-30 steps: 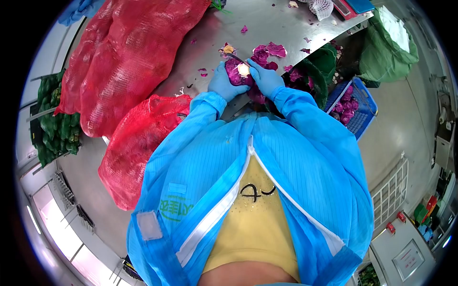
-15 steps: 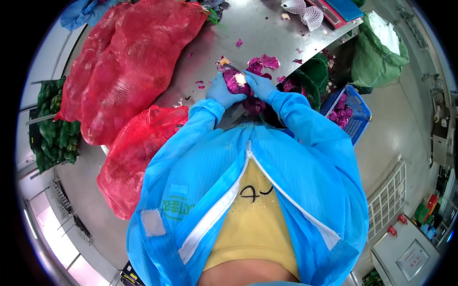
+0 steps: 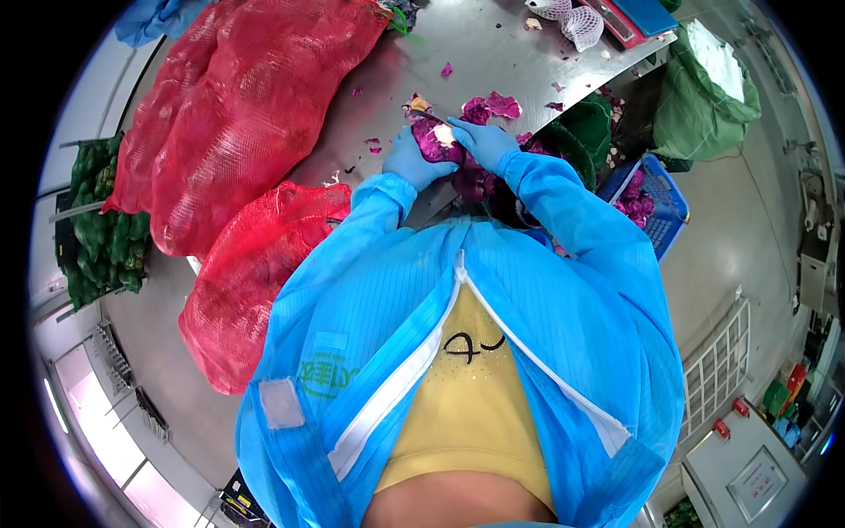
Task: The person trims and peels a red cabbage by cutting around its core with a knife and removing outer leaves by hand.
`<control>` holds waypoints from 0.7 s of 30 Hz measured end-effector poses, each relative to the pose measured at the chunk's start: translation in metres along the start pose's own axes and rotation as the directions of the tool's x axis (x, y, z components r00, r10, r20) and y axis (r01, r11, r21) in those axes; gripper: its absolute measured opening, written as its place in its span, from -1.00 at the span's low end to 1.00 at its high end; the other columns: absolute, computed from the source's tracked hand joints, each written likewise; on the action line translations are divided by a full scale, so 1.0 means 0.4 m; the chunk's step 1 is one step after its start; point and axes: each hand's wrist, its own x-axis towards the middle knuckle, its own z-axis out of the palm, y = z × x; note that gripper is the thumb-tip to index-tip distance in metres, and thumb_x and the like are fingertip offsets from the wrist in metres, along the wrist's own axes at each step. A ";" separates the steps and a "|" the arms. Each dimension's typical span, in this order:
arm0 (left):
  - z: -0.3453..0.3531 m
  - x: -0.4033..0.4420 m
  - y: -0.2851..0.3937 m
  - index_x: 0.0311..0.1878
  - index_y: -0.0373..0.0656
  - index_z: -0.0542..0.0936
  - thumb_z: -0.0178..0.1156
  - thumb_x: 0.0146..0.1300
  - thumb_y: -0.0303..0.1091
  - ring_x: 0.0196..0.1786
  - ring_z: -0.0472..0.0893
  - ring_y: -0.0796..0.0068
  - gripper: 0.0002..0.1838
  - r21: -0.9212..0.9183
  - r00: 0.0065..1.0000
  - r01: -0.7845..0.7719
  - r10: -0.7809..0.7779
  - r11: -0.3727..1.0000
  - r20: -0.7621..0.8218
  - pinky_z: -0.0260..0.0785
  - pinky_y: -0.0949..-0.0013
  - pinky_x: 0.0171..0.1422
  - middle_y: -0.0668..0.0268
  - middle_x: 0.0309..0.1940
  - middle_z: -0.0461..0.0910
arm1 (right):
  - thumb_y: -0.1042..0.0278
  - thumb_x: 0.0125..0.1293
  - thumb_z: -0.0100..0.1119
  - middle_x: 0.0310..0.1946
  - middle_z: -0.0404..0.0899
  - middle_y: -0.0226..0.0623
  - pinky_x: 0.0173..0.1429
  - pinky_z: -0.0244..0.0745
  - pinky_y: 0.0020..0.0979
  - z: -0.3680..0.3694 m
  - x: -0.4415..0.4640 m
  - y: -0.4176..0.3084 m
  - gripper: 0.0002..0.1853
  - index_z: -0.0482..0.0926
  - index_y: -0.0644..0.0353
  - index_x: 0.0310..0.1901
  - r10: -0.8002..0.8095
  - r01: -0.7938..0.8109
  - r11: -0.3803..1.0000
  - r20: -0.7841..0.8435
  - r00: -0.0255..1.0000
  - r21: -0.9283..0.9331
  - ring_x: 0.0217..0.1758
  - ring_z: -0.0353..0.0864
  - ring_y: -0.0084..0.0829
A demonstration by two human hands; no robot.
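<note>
A red cabbage (image 3: 431,145) with a pale cut stem end rests in my left hand (image 3: 412,163), whose gloved fingers wrap its near-left side. My right hand (image 3: 484,143), also in a blue glove, is closed round a knife (image 3: 429,116); the dark blade lies across the top of the cabbage, by the stem. The handle is mostly hidden in the glove. Beyond the blade lies a pale cut piece (image 3: 417,104). Loose purple leaves (image 3: 489,107) lie on the metal table (image 3: 387,88) just past my right hand.
Large red mesh sacks (image 3: 238,114) fill the table's left side, with another red sack (image 3: 264,282) nearer me. On the right are a dark green bag (image 3: 585,128), a blue basket (image 3: 669,207) with red cabbages, and a pale green sack (image 3: 704,106). A scale (image 3: 616,22) stands at the back.
My hands stay on the cabbage and knife, with only small shifts. The whole view has moved slightly, and the right thumb lies a little further over the knife.
</note>
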 end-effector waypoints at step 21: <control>-0.021 -0.023 0.042 0.11 -0.31 0.36 0.48 -0.38 0.13 0.08 0.47 0.05 -0.01 0.077 0.997 0.068 -0.066 0.995 -0.028 0.34 0.18 0.19 -0.01 0.01 0.43 | -0.20 0.38 -0.33 0.09 0.47 -0.05 0.18 0.36 -0.14 0.020 -0.030 -0.034 -0.44 0.29 -0.15 0.29 0.186 -0.172 0.955 -0.036 0.982 0.242 0.09 0.49 -0.01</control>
